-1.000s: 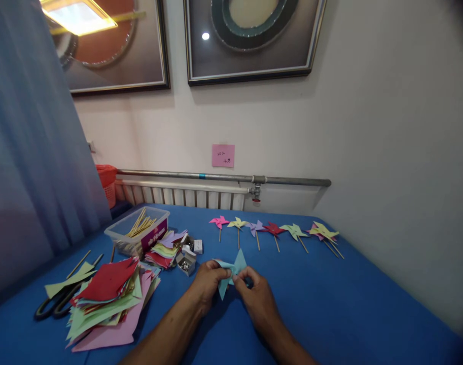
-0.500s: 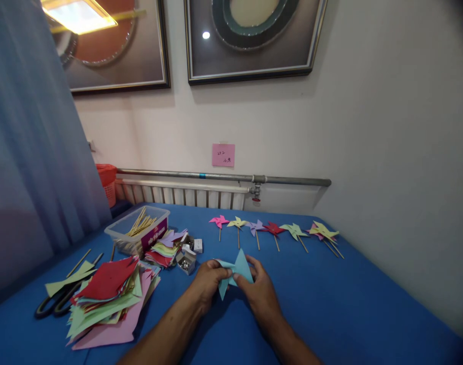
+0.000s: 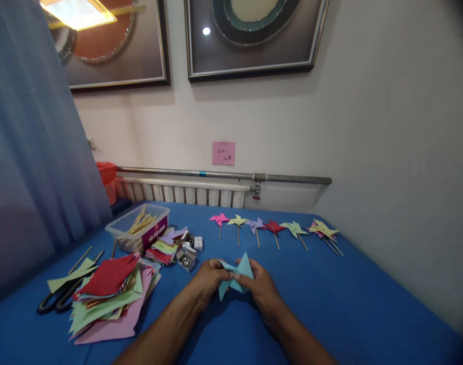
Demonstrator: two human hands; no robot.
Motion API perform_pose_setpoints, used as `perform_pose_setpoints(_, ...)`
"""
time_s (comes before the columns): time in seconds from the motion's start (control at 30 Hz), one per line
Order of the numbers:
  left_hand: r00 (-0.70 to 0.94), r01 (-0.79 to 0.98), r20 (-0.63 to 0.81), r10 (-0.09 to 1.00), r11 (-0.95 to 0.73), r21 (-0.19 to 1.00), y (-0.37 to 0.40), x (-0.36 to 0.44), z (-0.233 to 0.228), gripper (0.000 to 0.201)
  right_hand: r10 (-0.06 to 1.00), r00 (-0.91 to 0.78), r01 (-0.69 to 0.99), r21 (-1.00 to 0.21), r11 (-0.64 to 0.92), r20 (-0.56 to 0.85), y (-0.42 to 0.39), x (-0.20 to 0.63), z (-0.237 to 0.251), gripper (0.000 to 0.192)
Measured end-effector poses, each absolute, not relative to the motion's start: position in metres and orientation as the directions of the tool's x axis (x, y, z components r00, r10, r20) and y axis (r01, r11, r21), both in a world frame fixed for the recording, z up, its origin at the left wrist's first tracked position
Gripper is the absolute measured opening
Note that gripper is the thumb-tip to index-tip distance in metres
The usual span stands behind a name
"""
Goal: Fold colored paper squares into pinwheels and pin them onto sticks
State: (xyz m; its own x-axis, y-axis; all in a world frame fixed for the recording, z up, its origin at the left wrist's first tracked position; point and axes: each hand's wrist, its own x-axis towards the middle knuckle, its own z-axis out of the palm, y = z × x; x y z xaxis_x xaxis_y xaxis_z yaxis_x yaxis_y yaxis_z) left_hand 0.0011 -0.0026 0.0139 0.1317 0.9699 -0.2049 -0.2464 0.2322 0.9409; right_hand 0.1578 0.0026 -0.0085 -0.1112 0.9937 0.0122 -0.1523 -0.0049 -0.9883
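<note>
Blue pinwheel [image 3: 234, 276] pinched between both hands.

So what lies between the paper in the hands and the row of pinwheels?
Only bare blue table between the paper and pinwheels, in the head view.

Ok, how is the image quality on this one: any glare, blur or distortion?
Head view: a ceiling lamp glares in the glass of the left picture, a small spot in the right one; wide-angle bend and dark corners at the edges; both hands and the blue paper read sharp.
</note>
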Motion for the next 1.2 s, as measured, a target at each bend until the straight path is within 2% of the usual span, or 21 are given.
perform_pose_setpoints(0.1, 0.164, -0.225, -0.204, 0.965, 0.238, 0.945, -0.004, 0.0, 0.013, 0.021, 0.991, -0.134, -0.162, -0.986, -0.033, -0.011, 0.003, 0.16, -0.012, 0.049)
perform_pose_setpoints(0.33, 0.182, -0.238, -0.171, 0.968, 0.212, 0.948, -0.006, 0.0, 0.015, 0.015, 0.998, -0.068, -0.112, -0.994, -0.008, 0.0, 0.003, 0.157, -0.012, 0.037)
perform_pose_setpoints(0.5, 0.191, -0.222, -0.155, 0.969, 0.196, 0.955, -0.003, -0.001, 0.013, 0.019, 0.998, -0.058, -0.064, -0.998, 0.011, 0.015, 0.001, 0.157, -0.009, 0.034)
perform_pose_setpoints(0.73, 0.145, -0.175, -0.152, 0.978, 0.177, 0.969, 0.002, -0.004, 0.004, 0.024, 0.998, -0.06, -0.03, -0.999, 0.014, 0.016, 0.001, 0.156, -0.009, 0.037)
perform_pose_setpoints(1.2, 0.19, -0.162, -0.15, 0.97, 0.181, 0.97, -0.003, -0.002, 0.015, 0.014, 0.991, -0.071, 0.115, -0.986, 0.12, 0.112, -0.004, 0.156, -0.003, 0.04)
